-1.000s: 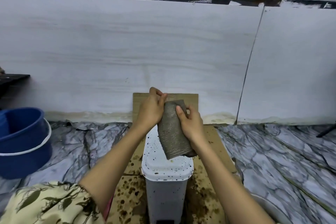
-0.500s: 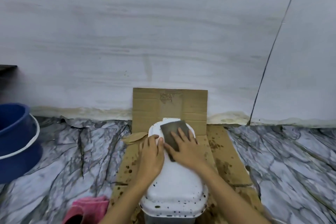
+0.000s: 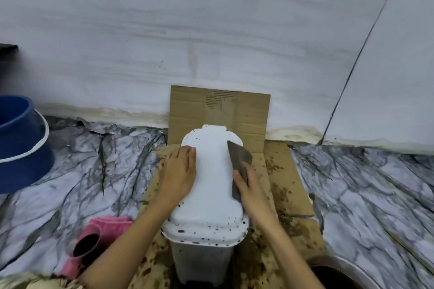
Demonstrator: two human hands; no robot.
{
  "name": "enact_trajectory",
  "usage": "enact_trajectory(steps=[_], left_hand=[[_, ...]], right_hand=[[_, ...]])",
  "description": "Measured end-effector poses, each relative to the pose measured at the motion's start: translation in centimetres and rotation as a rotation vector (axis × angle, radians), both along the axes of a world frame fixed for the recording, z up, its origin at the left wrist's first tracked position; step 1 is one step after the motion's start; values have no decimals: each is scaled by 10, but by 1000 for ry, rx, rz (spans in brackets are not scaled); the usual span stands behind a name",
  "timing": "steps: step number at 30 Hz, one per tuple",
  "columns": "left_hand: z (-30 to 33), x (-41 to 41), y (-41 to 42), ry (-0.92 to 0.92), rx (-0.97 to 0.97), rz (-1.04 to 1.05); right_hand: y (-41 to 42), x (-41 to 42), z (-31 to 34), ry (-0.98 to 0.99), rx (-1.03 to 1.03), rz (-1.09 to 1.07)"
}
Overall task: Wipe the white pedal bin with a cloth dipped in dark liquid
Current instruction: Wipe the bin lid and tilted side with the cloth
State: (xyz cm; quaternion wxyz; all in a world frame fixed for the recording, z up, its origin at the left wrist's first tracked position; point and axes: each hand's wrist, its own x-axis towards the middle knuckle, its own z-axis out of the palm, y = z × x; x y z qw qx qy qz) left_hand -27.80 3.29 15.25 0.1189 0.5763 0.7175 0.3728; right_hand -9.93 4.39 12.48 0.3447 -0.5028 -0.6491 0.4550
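1. Change: a second ago both hands held the dark grey damp cloth (image 3: 239, 166) up in the air above the white plastic pedal bin (image 3: 211, 185); half a second ago it was flat on the middle-back of the lid; now it sits on the lid's right edge, toward the far end.
2. Meaning: wiping is under way, and the stroke appears to run from centre to right. The lid centre looks clean white, while dark specks remain on the near rim and the front wall, so a good part is likely left.
3. Right hand (image 3: 254, 191): fingers laid fairly straight and close together, pressing the cloth down onto the lid's right edge; not pinching it as far as I can see.
4. Left hand (image 3: 179, 175): flat on the lid's left side, fingers together and straight, steadying the bin; holds nothing.
5. Bin location: upright on brown stained cardboard sheet (image 3: 277, 185) on the marble-pattern floor, just in front of the wall, another cardboard flap behind it.
6. Orientation: the lid's long axis runs away from the person toward the wall; hinge tab at the far end, front face toward the camera.
7. Nearby: blue plastic bucket (image 3: 21, 145) at left, pink cup with dark liquid (image 3: 88, 245) at near left.
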Motion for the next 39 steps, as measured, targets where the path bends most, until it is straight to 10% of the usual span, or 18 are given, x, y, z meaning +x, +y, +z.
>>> enact_trajectory(steps=[5, 18, 39], left_hand=[[1, 1, -4, -15, 34, 18], [-8, -5, 8, -45, -216, 85], [-16, -6, 11, -53, -230, -40]], right_hand=[[-47, 1, -1, -377, 237, 102], [139, -88, 31, -967, 284, 208], [109, -26, 17, -189, 75, 23]])
